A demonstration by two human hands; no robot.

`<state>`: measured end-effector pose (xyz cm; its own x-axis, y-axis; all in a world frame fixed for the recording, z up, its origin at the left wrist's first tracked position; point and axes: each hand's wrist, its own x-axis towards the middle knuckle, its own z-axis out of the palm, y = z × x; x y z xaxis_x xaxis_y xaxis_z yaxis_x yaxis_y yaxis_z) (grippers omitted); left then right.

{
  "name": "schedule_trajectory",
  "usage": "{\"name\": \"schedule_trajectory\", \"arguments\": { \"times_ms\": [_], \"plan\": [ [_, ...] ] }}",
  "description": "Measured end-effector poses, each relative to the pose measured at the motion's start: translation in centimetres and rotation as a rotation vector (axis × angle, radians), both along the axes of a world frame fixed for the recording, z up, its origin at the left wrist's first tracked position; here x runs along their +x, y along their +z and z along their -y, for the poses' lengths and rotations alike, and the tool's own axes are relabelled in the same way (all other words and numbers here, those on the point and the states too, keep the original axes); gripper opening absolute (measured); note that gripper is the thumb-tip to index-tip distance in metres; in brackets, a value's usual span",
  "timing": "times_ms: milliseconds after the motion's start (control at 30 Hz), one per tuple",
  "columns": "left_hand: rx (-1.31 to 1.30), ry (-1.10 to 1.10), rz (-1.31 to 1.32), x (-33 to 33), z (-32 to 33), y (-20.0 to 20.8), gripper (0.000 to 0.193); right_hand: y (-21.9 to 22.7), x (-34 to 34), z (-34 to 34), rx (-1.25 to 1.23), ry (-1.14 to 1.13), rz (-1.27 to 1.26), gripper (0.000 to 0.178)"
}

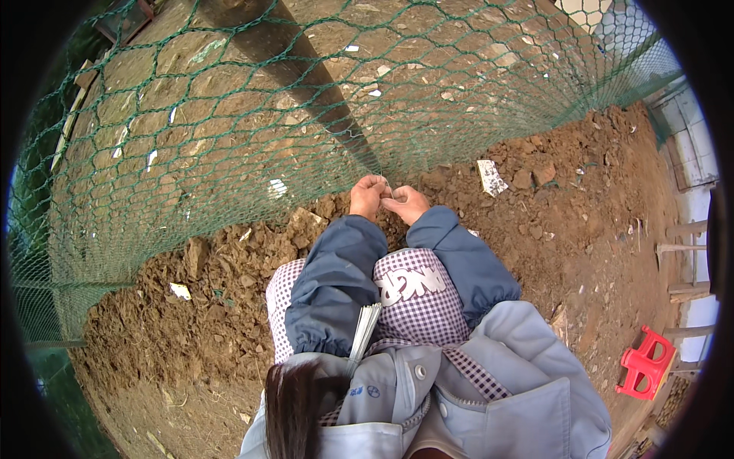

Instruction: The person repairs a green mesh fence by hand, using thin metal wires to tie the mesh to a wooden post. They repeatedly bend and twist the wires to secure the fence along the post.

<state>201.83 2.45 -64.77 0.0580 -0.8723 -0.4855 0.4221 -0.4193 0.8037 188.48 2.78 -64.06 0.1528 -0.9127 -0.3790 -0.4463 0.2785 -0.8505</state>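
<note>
My left hand [368, 196] and my right hand [407, 204] are close together at the foot of a dark post [321, 96]. Both are closed, fingertips pinched on a thin pale wire [388, 186] that stands up beside the post. Green netting [229, 145] runs along the post just beyond my hands. A bundle of thin white wire ties [364, 335] sticks up at the front of my grey jacket. Blue sleeves cover both forearms, which rest over my checked-cloth knees.
Loose brown soil and clods [206, 283] are heaped along the net's bottom edge. A white speckled fragment [491, 177] lies on the soil to the right. Farther right are a red plastic stool [646, 363] and a wooden-handled tool [680, 247] by a wall.
</note>
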Motion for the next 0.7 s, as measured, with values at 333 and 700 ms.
{"name": "schedule_trajectory", "arguments": {
  "times_ms": [333,700],
  "plan": [
    [0.003,0.02,-0.008,0.1,-0.1,-0.3,0.006,-1.2,1.0,2.3,-0.124,-0.023,0.018,0.015],
    [-0.121,-0.113,0.613,1.0,-0.1,-1.3,0.017,-0.1,1.5,3.5,-0.18,0.172,-0.435,0.017]
  ]
}}
